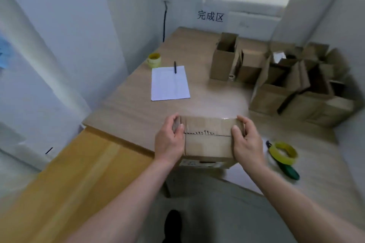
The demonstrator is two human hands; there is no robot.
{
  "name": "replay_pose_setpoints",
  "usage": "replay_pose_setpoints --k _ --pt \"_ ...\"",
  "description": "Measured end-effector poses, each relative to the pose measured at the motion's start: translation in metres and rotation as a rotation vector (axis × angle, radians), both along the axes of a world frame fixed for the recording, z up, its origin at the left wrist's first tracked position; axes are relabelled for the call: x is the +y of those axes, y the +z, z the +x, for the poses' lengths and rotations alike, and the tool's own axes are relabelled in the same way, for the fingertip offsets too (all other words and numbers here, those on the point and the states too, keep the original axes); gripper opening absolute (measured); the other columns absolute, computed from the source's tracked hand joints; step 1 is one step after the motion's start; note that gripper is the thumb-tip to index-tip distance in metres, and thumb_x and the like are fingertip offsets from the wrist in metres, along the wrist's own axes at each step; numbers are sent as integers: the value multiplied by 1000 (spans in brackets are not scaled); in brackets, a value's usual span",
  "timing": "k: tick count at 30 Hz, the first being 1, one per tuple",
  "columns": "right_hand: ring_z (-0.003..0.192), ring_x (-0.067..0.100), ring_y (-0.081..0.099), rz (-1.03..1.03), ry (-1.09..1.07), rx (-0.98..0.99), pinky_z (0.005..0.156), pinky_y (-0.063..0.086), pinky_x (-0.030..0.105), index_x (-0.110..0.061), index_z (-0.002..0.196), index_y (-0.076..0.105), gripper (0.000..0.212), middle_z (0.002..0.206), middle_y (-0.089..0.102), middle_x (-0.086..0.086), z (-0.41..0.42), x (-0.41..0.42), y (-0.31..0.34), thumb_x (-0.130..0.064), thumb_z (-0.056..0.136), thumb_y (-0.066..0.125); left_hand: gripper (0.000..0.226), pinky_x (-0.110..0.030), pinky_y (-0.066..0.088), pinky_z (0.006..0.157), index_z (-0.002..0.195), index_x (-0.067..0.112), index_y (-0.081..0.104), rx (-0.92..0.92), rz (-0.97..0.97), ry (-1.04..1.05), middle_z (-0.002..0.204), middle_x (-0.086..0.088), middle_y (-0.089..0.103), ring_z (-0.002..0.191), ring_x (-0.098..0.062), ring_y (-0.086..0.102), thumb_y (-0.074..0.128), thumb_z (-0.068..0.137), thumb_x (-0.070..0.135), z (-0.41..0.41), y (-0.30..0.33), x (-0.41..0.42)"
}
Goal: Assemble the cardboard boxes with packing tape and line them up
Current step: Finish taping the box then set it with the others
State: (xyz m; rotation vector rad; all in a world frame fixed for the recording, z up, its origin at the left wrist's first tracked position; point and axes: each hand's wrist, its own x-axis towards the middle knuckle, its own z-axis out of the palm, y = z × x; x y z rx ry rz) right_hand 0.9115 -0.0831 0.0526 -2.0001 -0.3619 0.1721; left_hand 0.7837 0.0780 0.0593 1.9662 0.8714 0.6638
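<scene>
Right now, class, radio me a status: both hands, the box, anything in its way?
Left hand and right hand grip taped box by its ends. Seam taped. Tape dispenser beside right hand; open boxes far right.

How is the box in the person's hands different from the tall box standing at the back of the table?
The held box lies low and wide, while the tall box stands upright and narrow. The held box's top seam is closed with tape; the tall box is open on top. The left hand and right hand grip the held box's ends; the tall box stands untouched. Both are brown cardboard.

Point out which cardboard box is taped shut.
The box gripped between the left hand and right hand; the boxes at far right stand open.
</scene>
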Motion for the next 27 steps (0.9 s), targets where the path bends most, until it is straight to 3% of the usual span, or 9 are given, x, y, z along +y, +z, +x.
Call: replay_pose_setpoints --k 7,12,15,18,20,22,25,27 --pt "105 10 50 -196 -175 87 88 39 27 -27 136 49 37 127 59 -3 65 4 -45 -30 100 53 36 -27 42 94 134 20 53 188 -135 -209 129 -2 62 117 -22 56 53 98 22 103 -57 28" --pt "104 9 52 -222 -269 88 86 43 30 -27 134 50 35 122 59 -6 85 9 -62 -31 99 52 36 -29 43 92 132 18 55 207 -97 -290 125 -4 65 113 -25 59 54 97 19 146 -79 45" --pt "94 5 53 -233 -281 105 77 40 22 -27 135 48 36 117 57 -8 98 14 -58 -32 100 52 32 -29 38 97 127 11 57 233 109 -366 133 -11 58 123 -32 53 49 97 21 165 -78 51" --pt "81 -3 52 -238 -286 77 66 36 13 -26 132 50 34 110 59 -7 106 16 -56 -32 99 52 31 -52 41 96 116 21 56 294 625 -477 146 -16 45 134 -45 40 45 91 37 175 -72 40" --pt "83 3 53 -224 -290 65 72 39 19 -25 132 51 33 110 59 -7 109 14 -58 -31 99 53 32 -59 41 94 114 27 56 312 803 -617 146 -11 48 135 -43 41 43 90 44 174 -72 18" --pt "93 7 53 -235 -254 76 79 39 23 -27 133 50 34 111 57 -10 109 13 -59 -32 99 52 33 -62 43 95 111 29 61 341 828 -684 142 -7 53 132 -38 47 44 90 47 167 -77 -2" --pt "105 -1 54 -48 -171 172 86 43 20 -28 139 45 41 122 54 -13 113 -10 -63 -31 100 53 29 -59 40 100 107 34 65 385 769 -626 139 -2 54 132 -33 47 46 88 45 166 -84 -6" --pt "116 4 53 -61 -187 132 96 44 26 -22 142 47 48 129 54 -10 122 -53 -72 -25 96 61 29 -58 38 103 108 35 65 396 751 -606 139 -1 53 134 -31 45 45 89 45 166 -80 -5"
